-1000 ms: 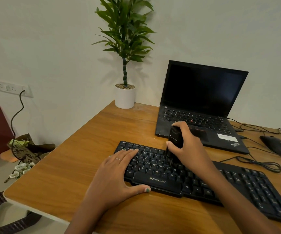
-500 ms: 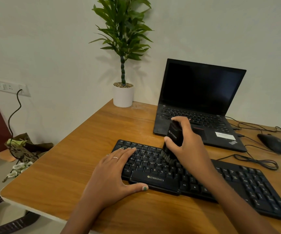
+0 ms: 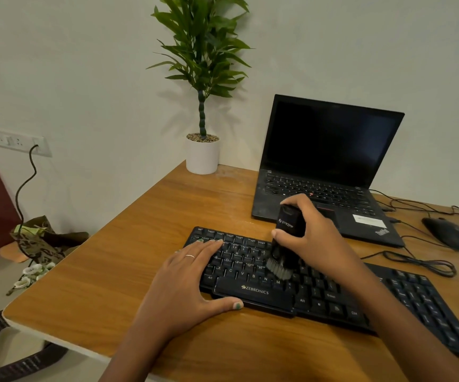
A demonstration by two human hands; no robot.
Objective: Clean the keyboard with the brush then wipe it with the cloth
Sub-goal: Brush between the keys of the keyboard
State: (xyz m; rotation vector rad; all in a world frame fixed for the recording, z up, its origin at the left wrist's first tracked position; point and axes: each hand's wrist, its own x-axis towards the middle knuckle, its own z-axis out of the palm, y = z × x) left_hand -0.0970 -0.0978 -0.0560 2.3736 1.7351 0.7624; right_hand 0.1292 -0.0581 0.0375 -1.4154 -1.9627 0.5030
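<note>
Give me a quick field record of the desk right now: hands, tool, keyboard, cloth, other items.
left hand: flat, fingers straight, resting on the keyboard's left end, thumb along its front edge
right hand: grips the brush
brush: black, upright, bristles down on the middle keys
keyboard: black, lies on the desk in front of the laptop
cloth: not in view
laptop: open, screen dark
mouse: right of the laptop
plant: white pot, back corner
stage: brushing; wiping not yet begun

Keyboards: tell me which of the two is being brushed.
The separate black keyboard nearest the desk's front edge; the brush bristles rest on its keys. The laptop behind has its own keyboard, untouched.
</note>
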